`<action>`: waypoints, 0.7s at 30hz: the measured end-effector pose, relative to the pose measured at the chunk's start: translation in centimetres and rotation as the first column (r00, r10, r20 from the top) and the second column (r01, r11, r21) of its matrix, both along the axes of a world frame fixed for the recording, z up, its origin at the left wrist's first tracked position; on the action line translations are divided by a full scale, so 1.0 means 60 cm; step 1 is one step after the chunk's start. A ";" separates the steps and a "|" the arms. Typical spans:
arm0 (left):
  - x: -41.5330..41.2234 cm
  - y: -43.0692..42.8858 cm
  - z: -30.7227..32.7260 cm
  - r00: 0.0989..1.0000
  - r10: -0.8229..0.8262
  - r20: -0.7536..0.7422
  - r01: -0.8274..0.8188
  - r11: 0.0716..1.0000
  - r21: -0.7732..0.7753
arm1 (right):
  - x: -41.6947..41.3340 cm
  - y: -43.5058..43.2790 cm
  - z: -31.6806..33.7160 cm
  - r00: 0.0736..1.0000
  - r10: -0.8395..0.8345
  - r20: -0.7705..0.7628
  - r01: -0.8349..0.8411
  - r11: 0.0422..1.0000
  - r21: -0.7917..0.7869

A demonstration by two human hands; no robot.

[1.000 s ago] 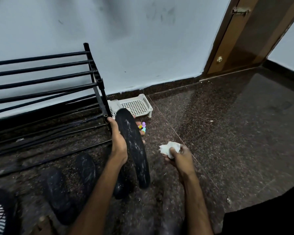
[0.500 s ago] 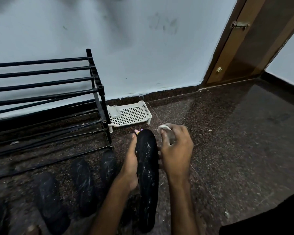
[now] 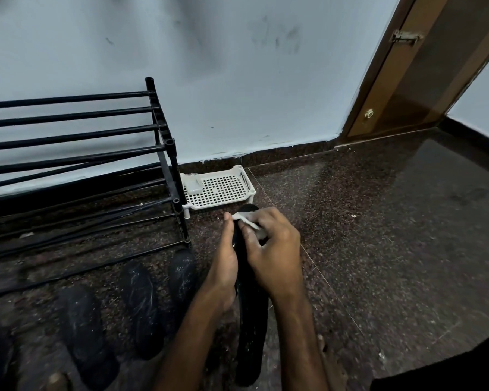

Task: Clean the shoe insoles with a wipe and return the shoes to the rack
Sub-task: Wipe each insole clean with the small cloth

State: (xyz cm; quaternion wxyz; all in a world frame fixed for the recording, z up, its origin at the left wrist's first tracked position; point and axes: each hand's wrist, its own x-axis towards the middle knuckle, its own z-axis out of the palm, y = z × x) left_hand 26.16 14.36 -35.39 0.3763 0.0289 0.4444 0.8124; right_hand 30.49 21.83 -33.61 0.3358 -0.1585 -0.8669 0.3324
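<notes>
Here, left hand (image 3: 223, 266) grips long black insole (image 3: 251, 314); right hand (image 3: 274, 255) pinches crumpled white wipe (image 3: 247, 220) against its far end. Three dusty dark insoles (image 3: 141, 306) apparently await wiping.

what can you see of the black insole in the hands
The black insole is long, narrow and flat, with pale specks on its near part. It points away from the person. The left hand holds its left edge; the right hand presses a white wipe on its far end.

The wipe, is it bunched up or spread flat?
Bunched up: the wipe sits crumpled in the right hand, pressed against the black insole.
</notes>
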 end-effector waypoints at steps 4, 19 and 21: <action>-0.002 -0.007 0.002 0.996 -0.052 0.070 0.048 0.997 0.057 | 0.012 0.017 -0.002 0.997 -0.039 0.070 0.037 0.999 0.036; 0.005 -0.010 0.004 0.993 -0.044 0.113 0.038 0.998 0.051 | 0.000 0.009 0.019 0.993 -0.099 0.062 0.098 0.995 0.018; 0.001 -0.010 -0.001 0.991 -0.008 0.132 -0.003 0.997 0.083 | -0.006 0.002 0.025 0.995 0.045 0.094 -0.048 0.998 0.034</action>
